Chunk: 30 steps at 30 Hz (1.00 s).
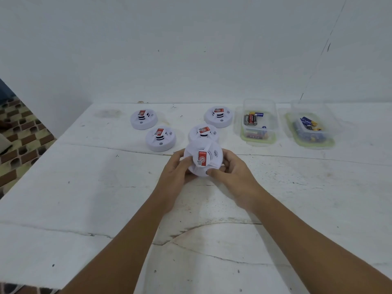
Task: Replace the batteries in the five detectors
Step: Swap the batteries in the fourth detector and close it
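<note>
Detector (203,158) number one is between your two hands, lifted a little above the white table (84,198) and tilted so that its round top, with the red label, faces you. Your left hand (176,168) grasps its left edge with curled fingers, and your right hand (231,169) grasps the right edge, with the thumb pressed on the near rim. Both hands are equally near; the detector lies straight ahead of them, in the middle.

Its flat back, where I judge the battery door must be, points away from you and down, so you cannot reach it now. The coming move depends on this: I think you must turn the body over, or twist the base against the top, until the back faces you.

Just behind the held one, four other detectors (160,138) rest on the table with the label up. Farther to the right stand two clear boxes: the nearer box (258,122) holds several batteries (251,119), and the right box (311,126) holds more. I cannot tell which box has the new ones. Your right hand is nearer to both.
</note>
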Tool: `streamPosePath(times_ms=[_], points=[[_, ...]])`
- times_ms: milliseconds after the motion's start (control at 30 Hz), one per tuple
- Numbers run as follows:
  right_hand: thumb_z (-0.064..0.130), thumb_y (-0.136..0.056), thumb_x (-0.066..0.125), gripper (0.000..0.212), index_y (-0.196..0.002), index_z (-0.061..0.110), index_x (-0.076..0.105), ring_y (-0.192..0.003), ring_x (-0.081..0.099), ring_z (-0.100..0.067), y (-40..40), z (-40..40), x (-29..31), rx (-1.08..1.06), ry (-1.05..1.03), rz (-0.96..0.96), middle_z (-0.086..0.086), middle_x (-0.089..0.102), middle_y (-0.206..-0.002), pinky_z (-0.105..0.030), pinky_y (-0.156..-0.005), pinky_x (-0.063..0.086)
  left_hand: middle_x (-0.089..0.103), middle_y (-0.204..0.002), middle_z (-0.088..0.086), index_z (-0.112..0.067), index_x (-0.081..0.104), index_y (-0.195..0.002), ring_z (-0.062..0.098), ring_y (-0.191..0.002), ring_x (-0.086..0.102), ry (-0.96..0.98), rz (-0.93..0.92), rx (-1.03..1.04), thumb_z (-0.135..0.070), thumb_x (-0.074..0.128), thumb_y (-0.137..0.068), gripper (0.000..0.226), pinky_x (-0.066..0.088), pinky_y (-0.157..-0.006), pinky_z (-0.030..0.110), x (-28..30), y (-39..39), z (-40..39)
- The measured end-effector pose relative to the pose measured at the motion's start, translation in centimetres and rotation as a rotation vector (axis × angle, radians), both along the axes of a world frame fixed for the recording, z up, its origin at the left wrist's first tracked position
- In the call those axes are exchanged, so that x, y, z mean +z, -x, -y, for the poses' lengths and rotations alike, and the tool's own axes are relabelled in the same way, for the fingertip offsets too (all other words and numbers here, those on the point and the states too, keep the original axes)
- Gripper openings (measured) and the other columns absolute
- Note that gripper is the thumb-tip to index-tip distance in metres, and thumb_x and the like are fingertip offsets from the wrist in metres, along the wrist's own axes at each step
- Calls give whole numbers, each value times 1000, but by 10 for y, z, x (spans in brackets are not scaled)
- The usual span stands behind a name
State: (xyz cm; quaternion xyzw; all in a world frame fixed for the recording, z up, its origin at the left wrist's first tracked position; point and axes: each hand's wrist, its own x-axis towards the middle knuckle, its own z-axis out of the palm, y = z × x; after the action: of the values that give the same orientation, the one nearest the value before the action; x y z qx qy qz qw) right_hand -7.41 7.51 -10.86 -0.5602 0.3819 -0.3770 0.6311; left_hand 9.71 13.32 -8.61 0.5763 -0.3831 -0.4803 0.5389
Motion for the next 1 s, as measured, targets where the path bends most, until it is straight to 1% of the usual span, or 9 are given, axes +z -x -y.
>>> streamPosePath(times_ms=[133, 233, 300, 367, 467, 533, 633, 800, 1000], points=[[11, -94, 74, 34, -123, 26, 64, -109, 68, -15, -6, -17, 7, -120, 375, -75, 8, 71, -116, -31, -93, 57, 70, -127, 18, -12, 68, -128, 31, -113, 67, -87, -376, 18, -46, 53, -105, 44, 53, -107, 48, 12, 7, -7], [-8, -93, 59, 52, -136, 21, 61, -129, 55, -13, -8, -14, 7, -25, 872, -273, 5, 61, -137, -21, -105, 43, 68, -132, 23, -13, 71, -131, 40, -118, 65, -145, -692, -89, -68, 46, -100, 68, 43, -114, 59, 23, 4, -9], [-11, -88, 54, 64, -141, 25, 61, -139, 46, -15, -9, -7, 6, 40, 968, -359, 2, 54, -148, -22, -114, 34, 67, -135, 21, -12, 73, -128, 38, -122, 64, -94, -790, -118, -60, 48, -101, 61, 39, -117, 57, 29, -3, -10], [-1, -86, 52, 63, -136, 34, 65, -136, 46, -10, -8, -7, 14, 21, 825, -351, 6, 53, -146, -19, -113, 33, 67, -136, 18, -17, 71, -128, 35, -125, 62, -26, -766, -79, -38, 56, -98, 39, 38, -118, 58, 32, -9, -11], [15, -99, 56, 41, -132, 38, 62, -99, 63, -4, -11, -15, 34, 73, 433, -261, 11, 66, -118, -18, -87, 48, 65, -138, 14, -25, 66, -133, 37, -123, 64, 36, -629, -43, -16, 62, -91, 43, 48, -109, 59, 28, -17, -12], [39, -100, 66, 30, -130, 36, 61, -89, 66, -3, -19, -20, 43, 117, 283, -279, 11, 69, -108, -18, -77, 50, 66, -137, 11, -31, 64, -136, 36, -122, 66, 54, -507, -51, -18, 64, -91, 47, 55, -100, 55, 28, -14, -14], [61, -85, 74, 49, -125, 36, 59, -93, 68, -1, -31, -23, 46, 96, 107, -274, 12, 70, -108, -21, -77, 52, 70, -132, 7, -29, 61, -138, 31, -118, 70, 85, -383, -7, -38, 59, -101, 38, 58, -89, 46, 31, -5, -17], [46, -81, 86, 48, -120, 26, 65, -102, 71, -14, -37, -17, 42, 61, -80, -108, -1, 73, -111, -22, -79, 51, 75, -113, 3, -28, 64, -129, 21, -102, 73, 63, -255, 53, -45, 46, -108, 32, 58, -78, 36, 35, 0, -14], [27, -83, 83, 36, -109, 21, 60, -76, 63, 1, -44, -20, 45, 0, 89, -215, 5, 69, -97, -18, -67, 53, 74, -103, 7, -30, 73, -104, 24, -95, 71, -21, -249, 49, -42, 53, -104, 23, 55, -77, 40, 40, 2, -11]])
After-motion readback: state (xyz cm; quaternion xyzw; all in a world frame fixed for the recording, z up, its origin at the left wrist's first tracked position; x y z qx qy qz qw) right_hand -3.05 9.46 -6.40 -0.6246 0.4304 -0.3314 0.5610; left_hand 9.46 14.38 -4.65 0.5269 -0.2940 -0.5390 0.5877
